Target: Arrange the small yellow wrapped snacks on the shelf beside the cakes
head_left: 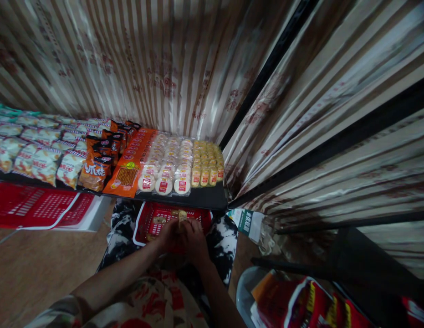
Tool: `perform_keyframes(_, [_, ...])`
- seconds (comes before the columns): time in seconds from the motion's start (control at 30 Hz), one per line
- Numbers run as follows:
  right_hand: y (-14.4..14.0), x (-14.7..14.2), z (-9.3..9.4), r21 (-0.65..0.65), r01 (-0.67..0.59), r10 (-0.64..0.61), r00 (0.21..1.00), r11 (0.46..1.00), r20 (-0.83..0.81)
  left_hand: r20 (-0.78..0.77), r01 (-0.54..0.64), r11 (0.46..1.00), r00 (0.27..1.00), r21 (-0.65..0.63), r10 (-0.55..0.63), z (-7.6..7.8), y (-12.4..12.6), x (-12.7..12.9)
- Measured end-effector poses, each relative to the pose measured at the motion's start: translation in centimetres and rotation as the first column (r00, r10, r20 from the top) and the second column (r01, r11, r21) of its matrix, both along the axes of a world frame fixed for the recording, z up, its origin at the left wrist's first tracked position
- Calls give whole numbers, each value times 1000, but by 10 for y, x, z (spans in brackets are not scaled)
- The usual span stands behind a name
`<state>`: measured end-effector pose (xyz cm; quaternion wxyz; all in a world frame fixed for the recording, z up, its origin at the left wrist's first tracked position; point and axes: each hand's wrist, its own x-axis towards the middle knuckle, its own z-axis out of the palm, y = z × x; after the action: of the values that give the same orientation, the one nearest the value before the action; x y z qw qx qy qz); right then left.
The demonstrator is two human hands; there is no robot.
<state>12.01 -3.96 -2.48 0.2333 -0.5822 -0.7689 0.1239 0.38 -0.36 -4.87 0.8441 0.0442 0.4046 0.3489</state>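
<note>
My left hand (168,233) and my right hand (194,233) meet over a red plastic basket (140,225) with a white rim, which rests on my lap. Between their closed fingers a small yellowish wrapped snack (182,216) stands upright. Low in the basket lie a few similar wrapped snacks (159,219); my hands hide part of its inside. Just beyond, on the black shelf (201,198), rows of matching yellow wrapped snacks (205,175) stand at the right end.
Round white packaged crackers (164,182), an orange snack bag (125,180), brown-orange bags (94,171) and white bags (44,161) line the shelf. Another red basket (37,207) sits lower left. Striped curtains (146,68) hang behind. A grey tub (244,287) holds red packages at lower right.
</note>
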Motion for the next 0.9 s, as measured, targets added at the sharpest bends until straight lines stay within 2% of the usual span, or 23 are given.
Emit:
perform_keyframes(0.13, [-1,1,-4,86,17,-17,1000,996,4,-14,-12,999,1000,32,13,1,-3,2])
perform_keyframes(0.27, [-1,2,-2,195,18,-14,1000,981,-25,69,20,998,997,63,-24,0,-5,2])
perform_keyframes(0.4, [0,6,4,263,-8,20,999,965,-43,147,14,996,989,87,-27,5,-5,3])
perform_keyframes(0.57, [3,14,8,278,-2,17,999,961,-51,158,1,985,987,170,-28,19,-5,4])
perform_keyframes(0.73, [6,21,12,289,65,-42,996,955,-84,134,34,976,989,213,-63,28,-9,4])
perform_keyframes(0.9, [9,27,13,266,143,-102,981,953,-163,9,87,964,996,252,-92,32,-11,2])
